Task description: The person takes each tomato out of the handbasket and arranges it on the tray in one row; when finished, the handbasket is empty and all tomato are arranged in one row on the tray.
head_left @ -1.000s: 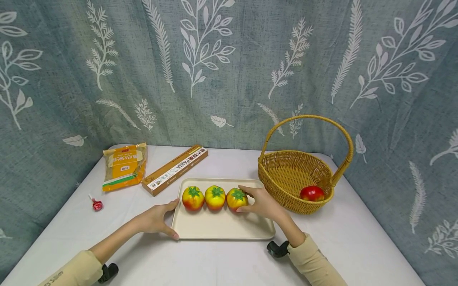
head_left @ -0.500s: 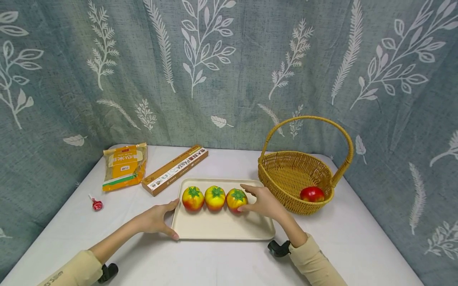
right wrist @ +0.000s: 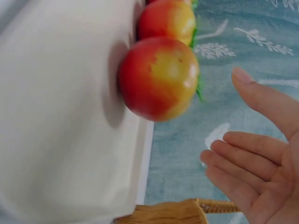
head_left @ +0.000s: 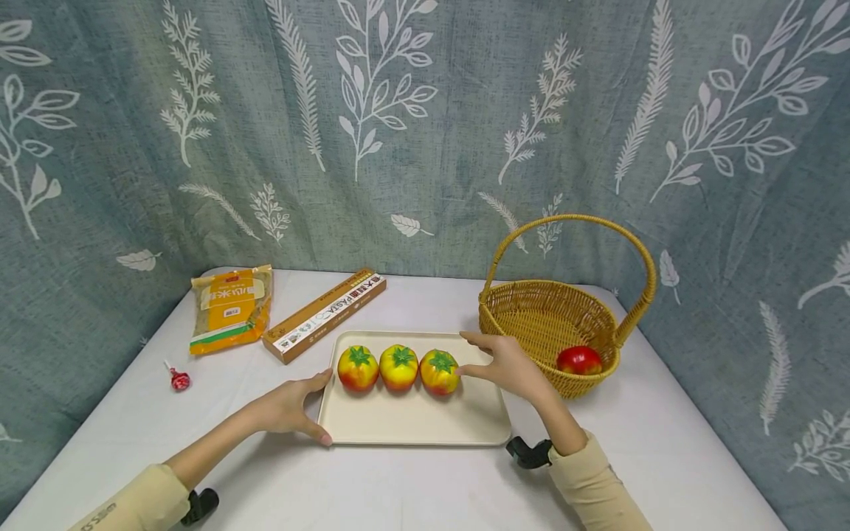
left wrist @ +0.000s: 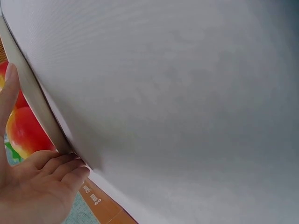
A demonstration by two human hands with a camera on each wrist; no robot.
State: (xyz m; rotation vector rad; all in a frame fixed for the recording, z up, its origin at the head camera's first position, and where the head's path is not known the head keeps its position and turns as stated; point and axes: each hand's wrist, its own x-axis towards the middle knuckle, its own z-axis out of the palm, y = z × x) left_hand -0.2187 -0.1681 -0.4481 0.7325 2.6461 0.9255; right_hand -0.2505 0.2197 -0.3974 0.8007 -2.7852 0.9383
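Three yellow-and-red tomatoes with green leafy tops sit in a row on a cream tray: a left one, a middle one and a right one. My left hand rests at the tray's left edge, fingers and thumb spread; in the left wrist view its fingertips touch the rim. My right hand hovers over the tray's right side, beside the right tomato. In the right wrist view that hand holds nothing, its fingers extended and apart from the tomato.
A wicker basket with a tall handle stands right of the tray, a red apple-like fruit inside. Behind the tray's left lie a pasta box and an orange grain bag. A red lollipop lies far left.
My right hand has let go of the right tomato and drawn back to the right, its fingers spreading. My left hand, the tray and the tomatoes look almost unmoved.
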